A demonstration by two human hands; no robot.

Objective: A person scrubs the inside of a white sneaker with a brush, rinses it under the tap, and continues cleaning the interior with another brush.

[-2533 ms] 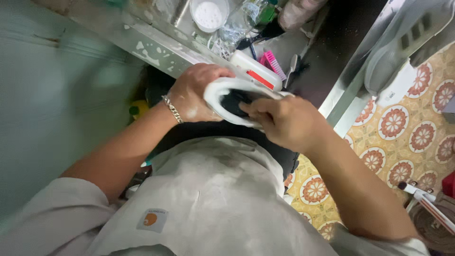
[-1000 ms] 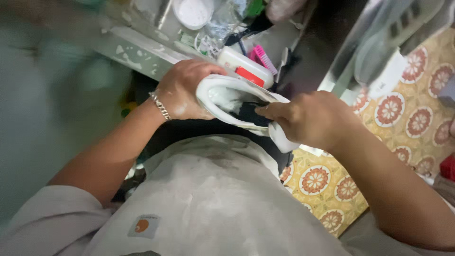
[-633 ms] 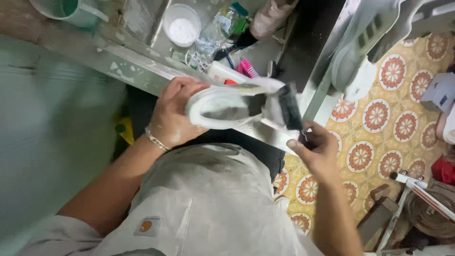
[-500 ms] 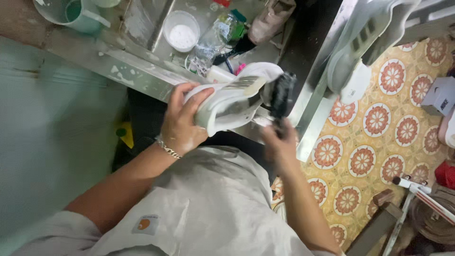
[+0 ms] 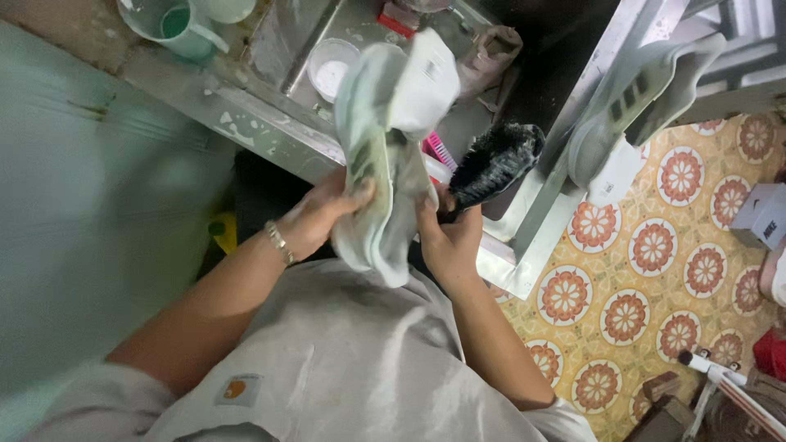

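My left hand (image 5: 323,219) grips a white sneaker (image 5: 378,147), held upright with its sole turned toward the left and its tongue at the top. A thin bracelet (image 5: 278,242) circles the left wrist. My right hand (image 5: 449,237) is closed around the handle of a black-bristled brush (image 5: 495,162) and rests against the shoe's right side. Both hands are raised above a metal sink bench.
The metal bench (image 5: 262,123) carries a teal mug (image 5: 172,23), a white bowl (image 5: 332,69), a pink brush (image 5: 440,151) and a beige shoe (image 5: 487,57). Another white shoe (image 5: 639,98) hangs on a rack at right. An orange-patterned tiled floor (image 5: 647,278) lies below, with a box (image 5: 761,214).
The sneaker has been turned from lying flat to standing upright. My right hand left the shoe's opening, took up the black brush and came back beside it. The view tilted toward the bench.
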